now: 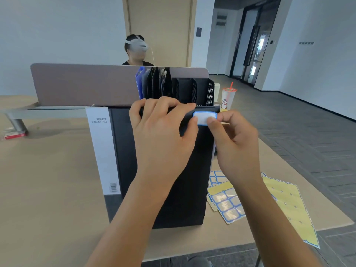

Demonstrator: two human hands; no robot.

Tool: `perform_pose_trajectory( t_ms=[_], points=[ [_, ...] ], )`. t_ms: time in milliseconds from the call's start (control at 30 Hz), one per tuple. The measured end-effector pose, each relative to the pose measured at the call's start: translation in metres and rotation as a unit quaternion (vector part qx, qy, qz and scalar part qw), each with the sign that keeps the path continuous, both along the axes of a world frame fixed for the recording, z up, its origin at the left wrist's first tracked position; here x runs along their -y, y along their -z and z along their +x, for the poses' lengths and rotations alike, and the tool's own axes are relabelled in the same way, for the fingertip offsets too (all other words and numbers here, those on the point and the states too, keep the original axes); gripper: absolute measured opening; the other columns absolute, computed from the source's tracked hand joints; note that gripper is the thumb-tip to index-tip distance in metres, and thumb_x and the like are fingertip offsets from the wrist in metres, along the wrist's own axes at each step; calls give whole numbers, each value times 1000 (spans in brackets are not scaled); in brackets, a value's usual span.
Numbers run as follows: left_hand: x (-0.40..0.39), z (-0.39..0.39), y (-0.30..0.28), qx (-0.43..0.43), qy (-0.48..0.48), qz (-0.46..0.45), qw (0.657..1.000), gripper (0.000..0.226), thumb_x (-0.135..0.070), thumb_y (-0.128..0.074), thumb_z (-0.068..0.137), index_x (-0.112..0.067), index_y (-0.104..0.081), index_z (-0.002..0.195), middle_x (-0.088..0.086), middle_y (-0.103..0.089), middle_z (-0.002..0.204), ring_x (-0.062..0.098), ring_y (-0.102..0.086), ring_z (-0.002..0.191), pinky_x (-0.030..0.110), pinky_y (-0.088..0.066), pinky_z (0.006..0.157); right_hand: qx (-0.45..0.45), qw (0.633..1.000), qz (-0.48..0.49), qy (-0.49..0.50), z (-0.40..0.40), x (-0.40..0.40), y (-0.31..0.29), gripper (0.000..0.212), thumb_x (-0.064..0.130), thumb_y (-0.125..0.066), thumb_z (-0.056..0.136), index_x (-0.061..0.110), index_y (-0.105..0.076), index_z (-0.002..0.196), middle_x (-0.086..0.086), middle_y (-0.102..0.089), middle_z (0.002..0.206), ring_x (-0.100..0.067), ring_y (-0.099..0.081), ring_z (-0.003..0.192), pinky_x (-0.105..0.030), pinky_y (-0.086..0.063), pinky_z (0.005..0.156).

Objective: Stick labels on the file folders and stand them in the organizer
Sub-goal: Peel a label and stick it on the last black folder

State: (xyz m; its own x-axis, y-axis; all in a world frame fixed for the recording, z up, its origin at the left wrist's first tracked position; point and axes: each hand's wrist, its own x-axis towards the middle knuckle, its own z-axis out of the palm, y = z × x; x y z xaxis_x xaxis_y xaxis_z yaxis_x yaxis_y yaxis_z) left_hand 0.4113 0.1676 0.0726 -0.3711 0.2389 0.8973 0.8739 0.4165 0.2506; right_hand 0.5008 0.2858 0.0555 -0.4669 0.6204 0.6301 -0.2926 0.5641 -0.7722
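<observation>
Forearms reach over worktop near edge. Black file folder mid-worktop; left hand grip clamped over its far edge. Mesh organizer at far edge. Right hand grip pinches blue-bordered label at folder's far right corner.

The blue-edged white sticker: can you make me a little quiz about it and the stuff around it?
1. True or false: the blue-edged white sticker lies flat on the tan table.
2. Which hand grips the black file folder's top edge?
3. The sticker sheets lie on which side of the folder? A left, B right.

Key: 1 false, both hands pinch it at the folder's top; 2 the left hand, the right hand only pinches the sticker; 3 B.
</observation>
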Motion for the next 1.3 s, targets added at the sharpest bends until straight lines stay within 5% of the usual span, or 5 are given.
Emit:
perform_pose_trajectory(
  t_ms=[133, 333, 533, 1300],
  points=[
    [0, -1, 0, 2, 1, 0, 1000, 27, -37, -64, 93, -28, -74, 117, -6, -69, 107, 18, -60, 104, 45, -34, 108, 4, 1000, 10, -7, 3, 0, -1, 16, 19, -65, 105, 15, -64, 89, -17, -60, 70, -21, -46, 59, -32, -38, 56],
    [-1, -1, 2, 0, -3, -3, 1000, 28, -37, -65, 92, -28, -74, 117, -6, -69, 108, 18, -59, 105, 47, -34, 110, 15, 999, 14, -32, 8, -3, -3, 16, 19, -62, 106, 11, -64, 91, -1, -44, 58, -7, -33, 51, -23, -28, 51],
    [-1, -1, 1, -2, -7, -10, 1000, 29, -38, -64, 92, -28, -74, 118, -6, -68, 107, 19, -60, 104, 47, -32, 111, 28, 998, 22, -61, 12, -2, -6, 16, 18, -60, 107, 6, -61, 97, -24, -41, 63, -12, -31, 50, -24, -28, 49],
    [5, -6, 3, -23, -55, -115, 992, 54, -40, -75, 83, -26, -64, 134, -1, -61, 122, 25, -55, 119, 53, -22, 120, 18, 998, 46, -46, 11, 3, -2, 13, 22, -61, 106, 16, -62, 95, -17, -40, 65, -16, -31, 57, -29, -27, 54]
  ],
)
